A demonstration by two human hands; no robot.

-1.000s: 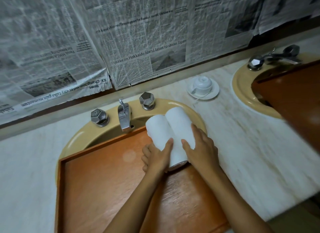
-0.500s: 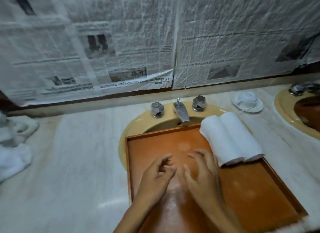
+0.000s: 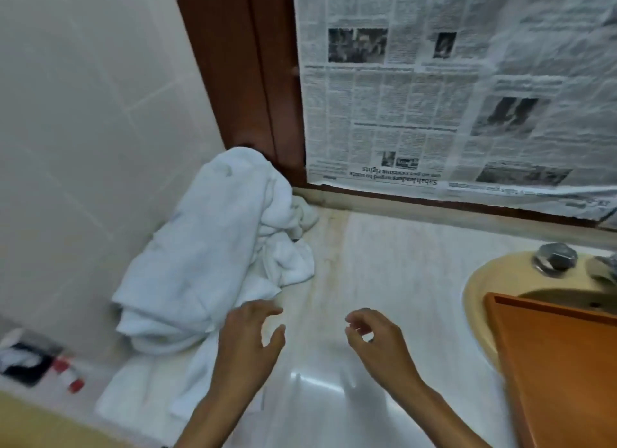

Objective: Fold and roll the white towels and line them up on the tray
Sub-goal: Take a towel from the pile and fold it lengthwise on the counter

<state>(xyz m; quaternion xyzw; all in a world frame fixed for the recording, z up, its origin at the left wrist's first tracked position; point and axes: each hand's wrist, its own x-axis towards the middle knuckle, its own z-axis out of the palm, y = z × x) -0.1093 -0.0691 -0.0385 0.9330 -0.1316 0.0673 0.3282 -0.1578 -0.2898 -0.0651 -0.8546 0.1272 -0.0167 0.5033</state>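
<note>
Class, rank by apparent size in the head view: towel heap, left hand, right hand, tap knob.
Largest: towel heap.
Then left hand and right hand, too alike to rank.
Smallest: tap knob, though it lies farther from the camera.

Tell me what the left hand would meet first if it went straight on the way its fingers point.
Most likely the heap of white towels: the left hand hovers open with fingertips aimed at its near edge. Its height above the counter is unclear.
</note>
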